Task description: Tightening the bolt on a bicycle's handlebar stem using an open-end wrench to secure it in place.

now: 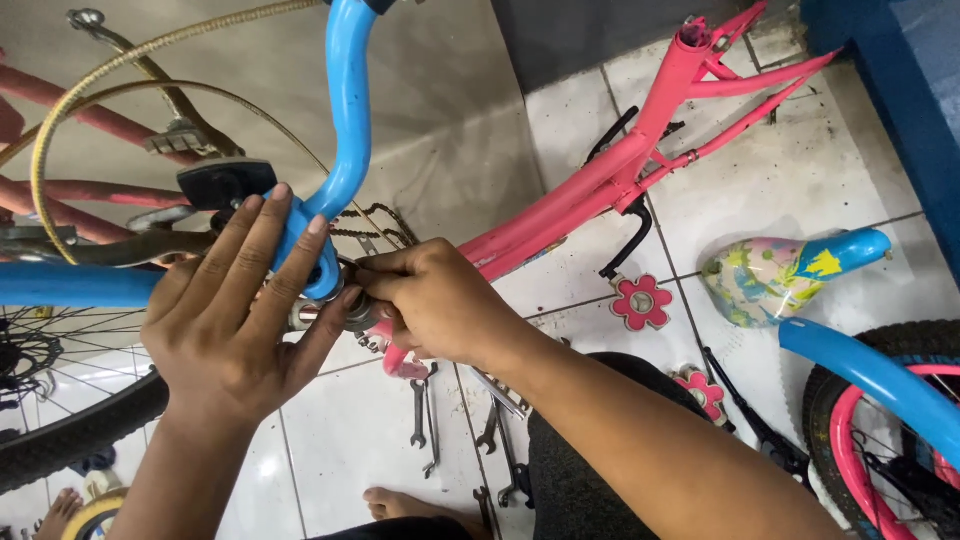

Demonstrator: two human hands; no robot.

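The left hand (235, 320) wraps its fingers around the blue bike frame (347, 120) at its lower end. Just right of it, touching, the right hand (430, 300) pinches a metal fitting (355, 312) there, nearer than the left; the tube's long axis rises upward.

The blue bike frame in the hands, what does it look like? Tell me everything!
The blue bike frame is glossy painted tube, likely metal. One tube curves down from the top into a joint; another runs off to the left edge. The left hand wraps that joint, and the right hand pinches a small metal part against it.
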